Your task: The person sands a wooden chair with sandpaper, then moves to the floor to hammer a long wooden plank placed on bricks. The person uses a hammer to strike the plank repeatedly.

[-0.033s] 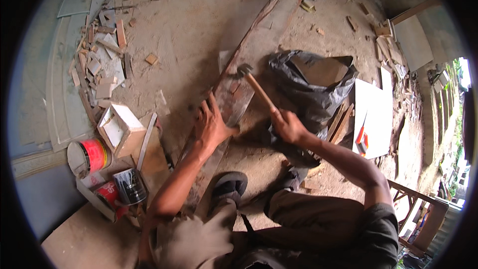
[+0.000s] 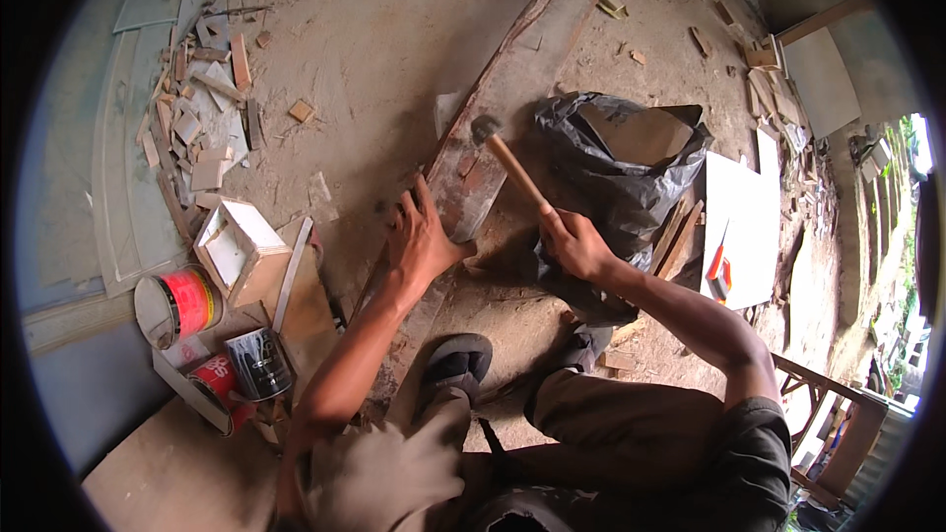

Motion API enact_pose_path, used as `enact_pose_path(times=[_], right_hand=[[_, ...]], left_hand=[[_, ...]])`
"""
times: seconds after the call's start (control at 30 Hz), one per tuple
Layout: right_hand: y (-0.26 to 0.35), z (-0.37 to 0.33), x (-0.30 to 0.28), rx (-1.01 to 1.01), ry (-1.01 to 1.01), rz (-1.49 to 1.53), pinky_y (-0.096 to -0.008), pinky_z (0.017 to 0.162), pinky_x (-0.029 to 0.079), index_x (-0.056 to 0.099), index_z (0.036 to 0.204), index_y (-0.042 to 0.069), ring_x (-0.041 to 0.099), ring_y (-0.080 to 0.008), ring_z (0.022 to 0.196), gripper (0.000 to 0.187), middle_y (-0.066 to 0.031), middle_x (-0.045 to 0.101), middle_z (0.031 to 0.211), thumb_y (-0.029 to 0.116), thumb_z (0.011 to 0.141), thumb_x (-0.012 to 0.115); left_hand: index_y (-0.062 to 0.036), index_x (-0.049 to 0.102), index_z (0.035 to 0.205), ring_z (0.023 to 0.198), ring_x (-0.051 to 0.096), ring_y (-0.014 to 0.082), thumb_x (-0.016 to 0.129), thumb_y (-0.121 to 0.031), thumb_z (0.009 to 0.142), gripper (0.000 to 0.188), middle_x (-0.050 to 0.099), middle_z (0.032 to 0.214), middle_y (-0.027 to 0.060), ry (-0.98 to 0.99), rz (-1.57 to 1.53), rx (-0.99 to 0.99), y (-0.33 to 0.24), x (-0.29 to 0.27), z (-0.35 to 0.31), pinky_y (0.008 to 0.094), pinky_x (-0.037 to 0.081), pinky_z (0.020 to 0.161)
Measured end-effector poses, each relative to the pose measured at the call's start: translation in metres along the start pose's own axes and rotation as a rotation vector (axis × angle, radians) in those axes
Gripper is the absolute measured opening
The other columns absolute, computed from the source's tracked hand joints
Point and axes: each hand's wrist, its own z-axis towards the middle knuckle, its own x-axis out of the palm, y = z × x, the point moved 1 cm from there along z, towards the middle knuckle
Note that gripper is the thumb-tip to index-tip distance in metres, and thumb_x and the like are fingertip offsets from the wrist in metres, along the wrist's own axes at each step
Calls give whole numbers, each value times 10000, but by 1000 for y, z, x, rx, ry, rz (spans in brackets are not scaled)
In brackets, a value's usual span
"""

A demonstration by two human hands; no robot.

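My right hand (image 2: 576, 244) is closed around the wooden handle of a hammer (image 2: 519, 175). Its dark head, slightly blurred, is over a long, worn wooden plank (image 2: 522, 79) that runs from my legs to the far side. My left hand (image 2: 424, 241) rests across the plank, fingers spread toward its left edge and thumb stretched out to the right. Whether anything lies under that palm is hidden. Reddish patches (image 2: 471, 180) mark the plank below the hammer head. A thin nail-like piece (image 2: 539, 42) stands on the plank farther off.
A black plastic bag (image 2: 631, 167) stands right of the plank. Red-handled pliers (image 2: 720, 274) lie on a white board (image 2: 739, 217). At left are a wooden box (image 2: 241, 251), a red can (image 2: 187, 300), a black can (image 2: 258, 365) and scattered wood scraps (image 2: 207, 172).
The hammer head has risen slightly away from me. My left hand has stayed nearly in place.
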Motion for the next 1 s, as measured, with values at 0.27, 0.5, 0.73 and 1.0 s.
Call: enact_pose_path(times=[0.27,0.5,0.73,1.0], right_hand=[[9,-6,-6,-70,-94,-20,-399,589,413,482,729,-4,445,-200,590,602,-98,456,588,486,1035,315],[12,-2,-11,178,107,269,-280,418,375,491,777,53,441,-108,486,617,-3,453,620,622,973,352],[-4,-4,-27,-1,-40,-56,-298,532,386,531,808,25,425,-122,564,603,7,449,635,569,999,356],[-2,-4,-44,-72,-79,-212,-459,667,458,562,864,-66,594,-437,712,584,-283,584,722,473,1015,394]], left_hand=[[57,84,1482,1203,436,435,857,-532,567,1335,378,1333,267,3,70,-33,-3,5,-3,561,427,913],[68,419,1315,1076,510,390,755,-415,775,799,456,1212,245,-485,24,272,24,21,4,526,465,837],[11,533,997,887,621,408,596,-146,891,199,640,875,227,-196,-109,139,40,-5,54,501,475,732],[-9,639,1069,872,653,314,462,-206,983,279,671,955,205,-79,-136,115,42,-159,98,423,484,784]])
